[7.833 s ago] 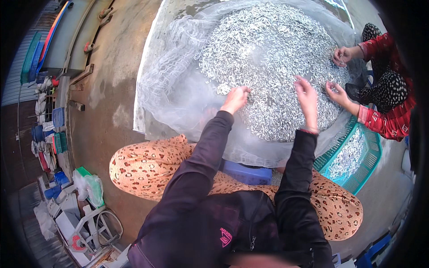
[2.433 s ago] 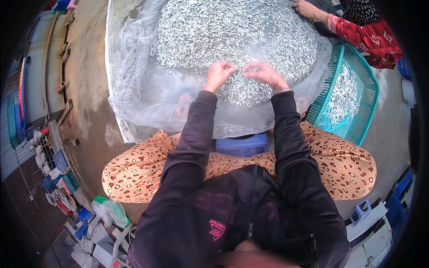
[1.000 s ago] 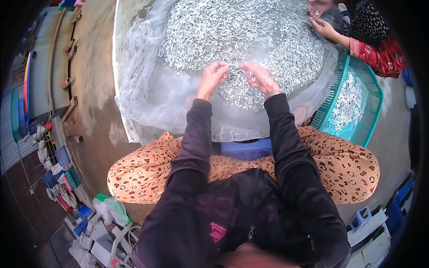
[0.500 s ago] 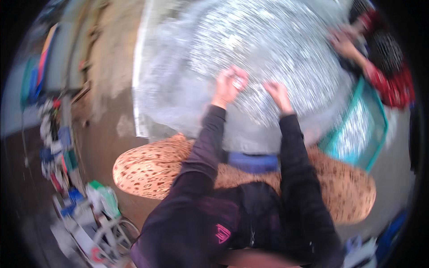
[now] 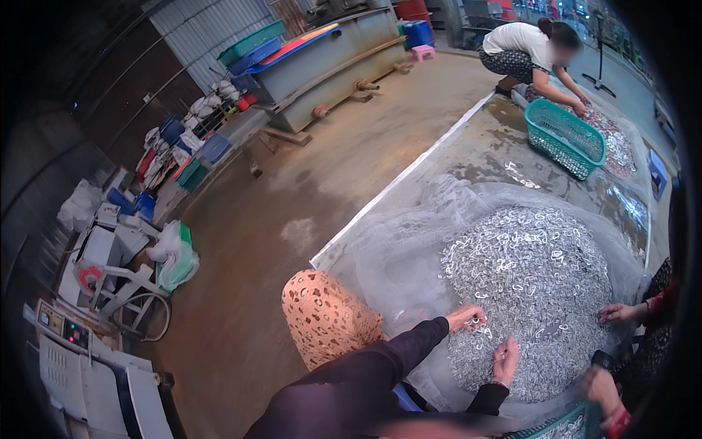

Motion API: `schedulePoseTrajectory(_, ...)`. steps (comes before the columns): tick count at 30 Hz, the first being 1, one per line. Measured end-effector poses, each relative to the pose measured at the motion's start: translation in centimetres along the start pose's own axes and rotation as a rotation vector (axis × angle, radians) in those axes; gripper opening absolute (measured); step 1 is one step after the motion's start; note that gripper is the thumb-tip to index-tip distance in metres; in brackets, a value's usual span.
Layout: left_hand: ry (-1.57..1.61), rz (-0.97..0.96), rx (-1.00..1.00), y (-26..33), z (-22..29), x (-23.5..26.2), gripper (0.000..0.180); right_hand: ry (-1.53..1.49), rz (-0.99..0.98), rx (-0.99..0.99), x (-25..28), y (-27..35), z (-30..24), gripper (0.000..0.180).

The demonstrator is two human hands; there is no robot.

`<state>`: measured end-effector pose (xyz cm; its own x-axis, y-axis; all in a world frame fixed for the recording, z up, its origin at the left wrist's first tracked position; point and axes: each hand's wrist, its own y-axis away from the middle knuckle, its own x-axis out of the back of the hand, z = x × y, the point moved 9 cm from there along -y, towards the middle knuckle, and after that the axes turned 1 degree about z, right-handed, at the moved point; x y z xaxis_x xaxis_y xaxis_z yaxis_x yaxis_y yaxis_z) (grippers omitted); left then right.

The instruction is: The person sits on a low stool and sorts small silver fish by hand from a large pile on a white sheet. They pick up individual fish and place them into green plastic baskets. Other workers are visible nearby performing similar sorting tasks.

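Remotely, I log a broad mound of small, curved, silvery-white pieces (image 5: 530, 256) on sheer white mesh netting (image 5: 391, 252). Left hand (image 5: 464, 318), at the mound's left edge: fingers mostly curled, pale loops at the tips; firm grip, I cannot tell. Right hand (image 5: 505, 360), over the mound's near part: fingers half-curled, contents hidden from me.

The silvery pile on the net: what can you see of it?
The pile is a broad, rounded heap of small, silvery, curled pieces, perhaps metal, with brighter loops on top. It lies spread on a sheer whitish net. The left hand is at its left edge, the right hand over its near part; contact is unclear. Another person's hand is at its right edge.
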<state>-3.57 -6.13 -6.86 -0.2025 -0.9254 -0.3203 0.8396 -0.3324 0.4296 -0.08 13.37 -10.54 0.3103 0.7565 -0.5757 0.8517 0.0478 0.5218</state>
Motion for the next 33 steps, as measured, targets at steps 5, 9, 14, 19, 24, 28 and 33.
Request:
schedulePoseTrajectory(5, -0.431, 0.140, 0.118, -1.4, -2.2, 1.0, 0.038, -0.569, -0.406, 0.147, -4.2, 3.1, -6.6, 0.014)
schedulePoseTrajectory(9, -1.052, 0.355, -0.127, -3.0, -3.4, 1.0, 0.032, -0.667, -0.530, 0.230, -5.8, 4.8, -10.1, 0.011)
schedulePoseTrajectory(14, -1.226, 0.250, -0.285, -4.9, -4.3, -2.5, 0.021, -0.619, -0.516, 0.218, -5.7, 5.5, -10.7, 0.013)
schedulePoseTrajectory(19, -0.990, 0.184, -0.180, -4.8, -3.3, -1.2, 0.022, -0.769, -0.524, 0.205, -3.8, 4.5, -9.9, 0.028)
schedulePoseTrajectory(24, -0.758, 0.087, -0.268, -3.3, 0.6, -2.1, 0.021, -0.709, -0.158, 0.164, -2.1, 3.4, -7.0, 0.043)
schedulePoseTrajectory(28, -1.023, 0.055, -0.619, -0.8, 8.4, -7.0, 0.015, -0.681, -0.195, -0.097, -5.8, 4.0, -3.6, 0.052)
schedulePoseTrajectory(33, -1.360, -0.477, -0.513, 0.1, 8.1, -14.3, 0.030, 0.009, -0.257, 0.352, -6.7, 5.3, -4.3, 0.043)
